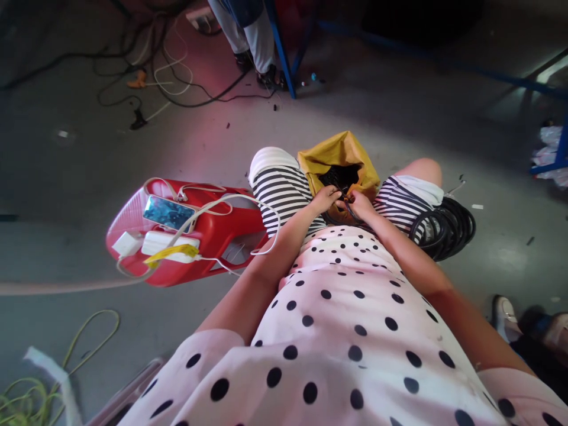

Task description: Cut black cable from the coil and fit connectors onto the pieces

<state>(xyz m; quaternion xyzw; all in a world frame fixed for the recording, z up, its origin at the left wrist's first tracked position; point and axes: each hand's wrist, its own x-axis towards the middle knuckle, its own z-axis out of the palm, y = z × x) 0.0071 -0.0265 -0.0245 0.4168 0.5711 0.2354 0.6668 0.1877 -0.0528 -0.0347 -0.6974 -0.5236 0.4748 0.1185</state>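
Between my knees an open yellow bag (326, 157) holds a tangle of black, cable-like material (339, 176). My left hand (326, 199) is closed at the near rim of the bag, fingers pinched; what they hold is too small to make out. Close beside it, my right hand (360, 206) is closed on a thin black cable (352, 214) that runs down towards my lap. The fingertips of both hands nearly meet. A coil of thick black cable (448, 228) hangs beside my right thigh.
On my left a red plastic stool (213, 231) carries a phone (168, 213), a white power bank-like block (171, 245) and white cords. Loose cables lie on the floor at the upper left. Another person's legs (260, 44) stand beside a blue frame (281, 50).
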